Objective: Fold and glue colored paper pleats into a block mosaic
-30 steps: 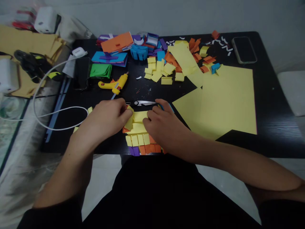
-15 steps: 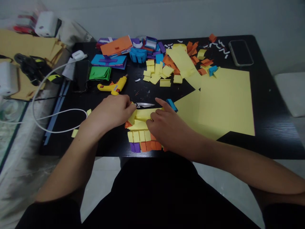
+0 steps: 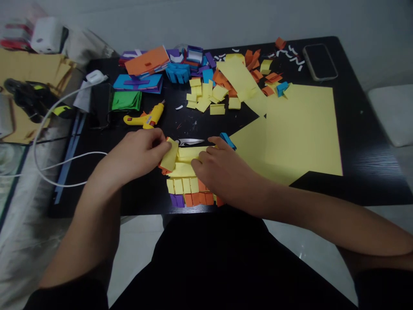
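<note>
A paper craft piece (image 3: 180, 187), with rows of folded yellow, orange and purple paper tabs, lies at the table's front edge. My left hand (image 3: 138, 150) pinches a yellow paper flap (image 3: 170, 156) at its left end, where some orange paper shows underneath. Over the piece's right side rests my right hand (image 3: 222, 168), its index finger stretched out and its other fingers curled against the yellow folded strip (image 3: 190, 153). The right fingertips are partly hidden. Just beyond the strip lie metal scissors (image 3: 192, 141). A small blue folded paper (image 3: 228, 141) is beside my right index finger.
Farther back are a yellow glue gun (image 3: 146, 117), green paper (image 3: 126, 100), loose yellow tabs (image 3: 203, 94) and an orange folded paper stack (image 3: 146, 61). Large yellow sheets (image 3: 303, 129) cover the right side, near a phone (image 3: 320, 62). A white cable (image 3: 37, 142) loops at left.
The view has shifted, so the table appears farther left. The yellow flap in my left hand is turned more toward me and shows more of its face. My right hand stays on the piece.
</note>
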### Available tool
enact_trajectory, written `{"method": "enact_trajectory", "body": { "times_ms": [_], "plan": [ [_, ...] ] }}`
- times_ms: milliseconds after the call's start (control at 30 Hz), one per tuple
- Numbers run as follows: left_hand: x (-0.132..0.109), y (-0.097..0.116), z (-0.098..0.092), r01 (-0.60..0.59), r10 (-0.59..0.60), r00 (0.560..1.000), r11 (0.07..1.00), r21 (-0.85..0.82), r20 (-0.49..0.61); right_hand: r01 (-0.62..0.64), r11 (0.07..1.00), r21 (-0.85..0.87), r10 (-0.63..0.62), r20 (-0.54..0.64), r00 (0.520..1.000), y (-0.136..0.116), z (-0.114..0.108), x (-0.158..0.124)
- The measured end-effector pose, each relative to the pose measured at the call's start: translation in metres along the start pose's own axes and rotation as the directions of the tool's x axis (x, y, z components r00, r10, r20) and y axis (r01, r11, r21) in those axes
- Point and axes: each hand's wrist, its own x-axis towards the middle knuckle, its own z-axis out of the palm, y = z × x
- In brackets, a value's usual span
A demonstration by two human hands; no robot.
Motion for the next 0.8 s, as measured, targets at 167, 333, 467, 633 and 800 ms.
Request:
{"method": "enact_trajectory", "body": {
  "times_ms": [167,333,467,633,800],
  "plan": [
    [-0.004,0.002,0.002,0.0,-0.001,0.999,1.0,-0.02,-0.04,0.022,0.999,0.04,-0.024,0.043,0.999,-0.008,-0.005,-0.002],
    [-0.01,0.004,0.006,-0.007,0.003,0.997,0.999,-0.053,-0.071,-0.068,0.997,0.031,0.064,0.125,0.99,-0.019,-0.008,-0.005],
    [-0.015,0.008,0.009,-0.048,0.039,0.994,0.995,-0.09,-0.101,-0.118,0.993,0.009,0.116,0.093,0.989,-0.023,-0.003,-0.011],
    [-0.02,0.01,0.013,-0.058,0.038,0.992,0.985,-0.164,-0.121,-0.158,0.987,0.039,0.151,0.145,0.978,-0.026,-0.001,-0.015],
    [-0.022,0.001,0.026,-0.144,0.117,0.986,0.954,-0.264,-0.116,-0.183,0.981,0.064,0.171,0.158,0.973,-0.026,0.001,-0.015]
  ]
}}
